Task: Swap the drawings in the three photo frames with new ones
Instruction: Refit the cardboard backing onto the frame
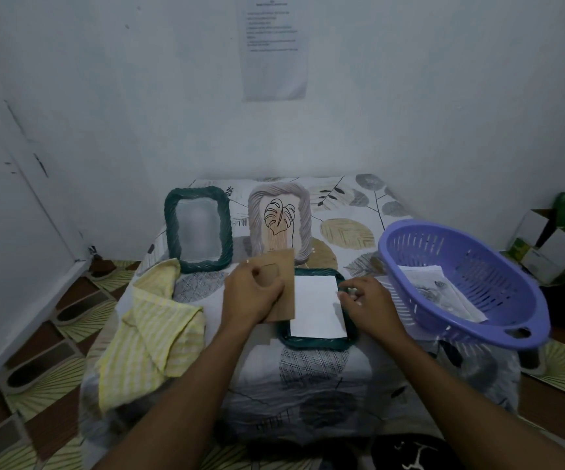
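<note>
Brown backing board [283, 286] is gripped in the left hand [250, 293] mid-picture; the right hand [366, 305] curls at the edge of the white sheet [316, 307] lying in the face-down green frame [308, 344], perhaps pinching it. Square the sheet before lowering the board.

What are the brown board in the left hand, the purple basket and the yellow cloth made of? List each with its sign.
Brown board: likely fibreboard or stiff card; flat, matte, uniform brown.
Purple basket: moulded plastic; slight sheen, slotted walls.
Yellow cloth: woven fabric, probably cotton; soft folds, striped weave.
</note>
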Motion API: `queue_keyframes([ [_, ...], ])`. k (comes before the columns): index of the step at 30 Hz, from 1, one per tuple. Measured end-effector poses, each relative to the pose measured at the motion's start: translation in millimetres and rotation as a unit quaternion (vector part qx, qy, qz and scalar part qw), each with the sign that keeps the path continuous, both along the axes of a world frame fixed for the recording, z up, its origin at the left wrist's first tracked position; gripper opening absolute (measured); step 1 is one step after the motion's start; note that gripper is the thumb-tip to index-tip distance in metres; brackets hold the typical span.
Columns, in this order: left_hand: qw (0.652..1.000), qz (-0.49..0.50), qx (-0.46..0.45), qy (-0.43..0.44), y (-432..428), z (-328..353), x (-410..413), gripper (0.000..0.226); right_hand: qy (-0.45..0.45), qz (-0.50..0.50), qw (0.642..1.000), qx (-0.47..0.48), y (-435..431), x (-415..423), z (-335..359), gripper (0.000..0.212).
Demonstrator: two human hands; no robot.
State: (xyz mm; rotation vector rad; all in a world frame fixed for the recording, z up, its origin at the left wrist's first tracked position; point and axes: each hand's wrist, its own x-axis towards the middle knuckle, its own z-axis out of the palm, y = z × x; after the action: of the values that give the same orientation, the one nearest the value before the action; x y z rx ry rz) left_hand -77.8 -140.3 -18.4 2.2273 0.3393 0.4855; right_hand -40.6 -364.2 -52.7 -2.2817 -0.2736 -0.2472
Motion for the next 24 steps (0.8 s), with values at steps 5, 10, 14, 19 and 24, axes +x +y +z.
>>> queue_keyframes([
  [5, 0.999, -0.036, -0.011, 0.031, -49.3, 5.5, 10.4, 0.059, 0.107, 0.04, 0.98, 0.164, 11.3, 4.2, 34.3, 0.028],
  [10, 0.994, -0.076, -0.071, 0.019, -53.8, 3.5, 12.5, 0.034, 0.161, -0.01, 0.968, 0.192, 12.1, 15.0, 37.0, 0.045],
  [14, 0.993, -0.109, -0.034, 0.027, -40.2, -5.7, 12.8, 0.042, 0.147, -0.005, 0.981, 0.13, 9.3, 15.1, 27.1, 0.052],
  [19, 0.99, -0.135, -0.03, 0.039, -33.8, -12.8, 11.2, 0.049, 0.129, -0.008, 0.988, 0.079, 10.1, 10.6, 21.9, 0.054],
  [24, 0.989, -0.138, -0.018, 0.045, -33.8, -15.5, 9.0, 0.05, 0.116, 0.0, 0.993, 0.03, 11.1, 7.4, 19.1, 0.05],
])
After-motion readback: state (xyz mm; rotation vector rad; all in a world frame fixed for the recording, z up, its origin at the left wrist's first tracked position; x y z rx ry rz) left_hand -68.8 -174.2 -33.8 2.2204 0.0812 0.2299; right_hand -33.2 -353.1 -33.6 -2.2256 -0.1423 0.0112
